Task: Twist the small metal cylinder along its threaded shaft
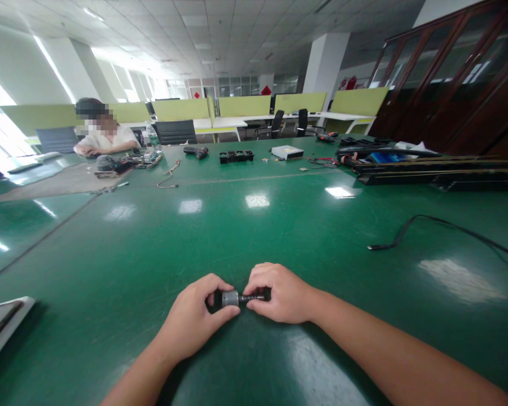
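A small grey metal cylinder with a dark threaded shaft lies between my two hands, low on the green table. My left hand pinches the grey cylinder end with thumb and fingers closed round it. My right hand is closed on the dark shaft end, its fingers curled over it. Both hands rest on the tabletop near its front edge.
A black cable trails across the table at right. Long dark bars and tools lie at the far right, a white box and a black tray farther back. A person sits at far left. A tablet lies at left.
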A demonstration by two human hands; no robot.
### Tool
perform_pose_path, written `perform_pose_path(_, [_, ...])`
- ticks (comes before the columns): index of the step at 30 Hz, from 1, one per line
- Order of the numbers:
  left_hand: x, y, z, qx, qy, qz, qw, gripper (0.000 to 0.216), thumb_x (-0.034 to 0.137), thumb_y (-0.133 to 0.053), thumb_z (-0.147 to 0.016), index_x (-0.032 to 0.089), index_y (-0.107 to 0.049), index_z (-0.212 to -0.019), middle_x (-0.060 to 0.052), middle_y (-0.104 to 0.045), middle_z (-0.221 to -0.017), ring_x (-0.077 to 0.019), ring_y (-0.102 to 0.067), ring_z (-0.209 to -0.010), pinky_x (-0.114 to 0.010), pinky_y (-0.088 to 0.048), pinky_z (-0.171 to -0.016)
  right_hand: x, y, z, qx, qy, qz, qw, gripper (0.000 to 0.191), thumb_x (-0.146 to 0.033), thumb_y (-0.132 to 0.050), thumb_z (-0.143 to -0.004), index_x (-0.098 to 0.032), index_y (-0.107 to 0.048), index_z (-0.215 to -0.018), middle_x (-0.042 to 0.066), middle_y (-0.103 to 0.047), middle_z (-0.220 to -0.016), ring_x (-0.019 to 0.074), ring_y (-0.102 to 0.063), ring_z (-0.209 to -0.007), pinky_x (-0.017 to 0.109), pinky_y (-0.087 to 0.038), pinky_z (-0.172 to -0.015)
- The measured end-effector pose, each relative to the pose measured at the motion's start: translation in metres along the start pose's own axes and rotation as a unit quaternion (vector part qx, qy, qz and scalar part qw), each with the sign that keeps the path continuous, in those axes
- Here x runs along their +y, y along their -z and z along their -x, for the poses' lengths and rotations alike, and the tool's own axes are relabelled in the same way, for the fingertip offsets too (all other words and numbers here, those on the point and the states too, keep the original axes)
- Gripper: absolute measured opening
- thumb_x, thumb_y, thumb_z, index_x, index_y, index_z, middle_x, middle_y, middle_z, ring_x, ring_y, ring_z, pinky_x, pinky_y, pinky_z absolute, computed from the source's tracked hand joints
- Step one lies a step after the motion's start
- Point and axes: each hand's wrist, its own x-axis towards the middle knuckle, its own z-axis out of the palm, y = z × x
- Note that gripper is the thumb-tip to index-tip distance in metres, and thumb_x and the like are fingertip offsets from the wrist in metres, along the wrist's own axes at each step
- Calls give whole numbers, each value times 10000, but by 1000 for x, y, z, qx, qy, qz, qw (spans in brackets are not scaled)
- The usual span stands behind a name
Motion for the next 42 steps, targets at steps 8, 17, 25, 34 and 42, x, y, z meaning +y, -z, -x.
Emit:
perform_pose_path(8, [-3,0,1,2,-16,4,1000,165,307,-706,-796,239,-670,-942,18,-630,-827,-166,-554,-735,-261,-395,-673,-3,0,1,-2,-37,5,999,88,-139,-722,-686,-169,-679,-757,-17,-607,-667,131,-543,-654,262,-397,-660])
perform_pose_path(17, [-3,0,1,-2,-14,3,1000,160,309,-695,-802,241,-672,-945,13,-632,-832,-167,-555,-737,-263,-397,-672,-1,0,1,-3,-56,8,998,106,-203,-758,-694,-176,-666,-739,-29,-593,-657,123,-537,-644,258,-382,-658])
perform_pose_path(25, [0,1,1,0,-12,1,1000,171,334,-671,-821,239,-665,-963,12,-628,-834,-166,-549,-733,-265,-400,-669,0,2,1,-3,-62,19,998,93,-200,-746,-703,-179,-667,-746,-29,-593,-654,121,-536,-629,262,-391,-661])
perform_pose_path(34, [-3,0,1,9,-15,-2,1000,163,321,-646,-847,238,-635,-986,19,-569,-815,-159,-522,-711,-266,-398,-666,4,10,1,-4,-70,22,997,78,-169,-736,-688,-171,-662,-711,-22,-581,-637,123,-529,-610,259,-398,-637])
perform_pose_path(42, [-1,1,1,6,-7,-4,1000,158,318,-643,-847,245,-634,-987,27,-547,-801,-158,-519,-709,-262,-390,-666,20,25,6,-16,-118,-30,992,58,-139,-706,-669,-145,-654,-694,-32,-538,-603,97,-483,-544,214,-364,-521])
